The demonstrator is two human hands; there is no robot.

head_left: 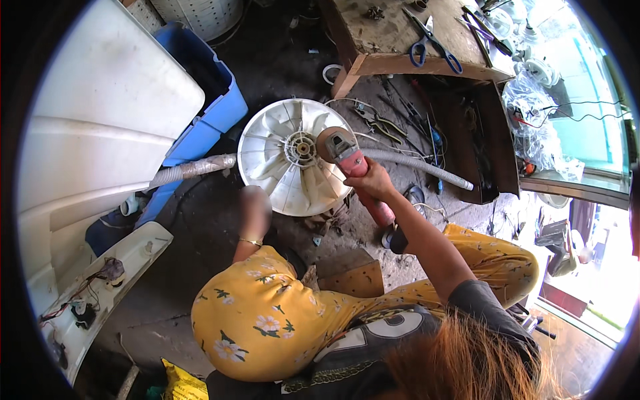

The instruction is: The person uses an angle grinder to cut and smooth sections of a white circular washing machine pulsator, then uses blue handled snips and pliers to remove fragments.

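My right hand [373, 180] is wrapped round the body of a red and grey angle grinder [349, 159]. The grinder's brownish round disc [326, 145] is over the right side of the hub [301, 149] of a round white ribbed plastic part [267, 170]. I cannot tell whether the disc touches it. At the part's lower left rim is my left hand [254, 208], smeared, with a gold bracelet at its wrist. The fingers do not show clearly, so its grip on the rim is uncertain.
A large white plastic housing [100, 107] and a blue bin [220, 113] stand at left. A wooden table [387, 40] bearing scissors [433, 43] is at the back. Pliers [380, 125] and a grey corrugated hose [427, 167] lie to the right. A wooden block [350, 273] sits between my legs.
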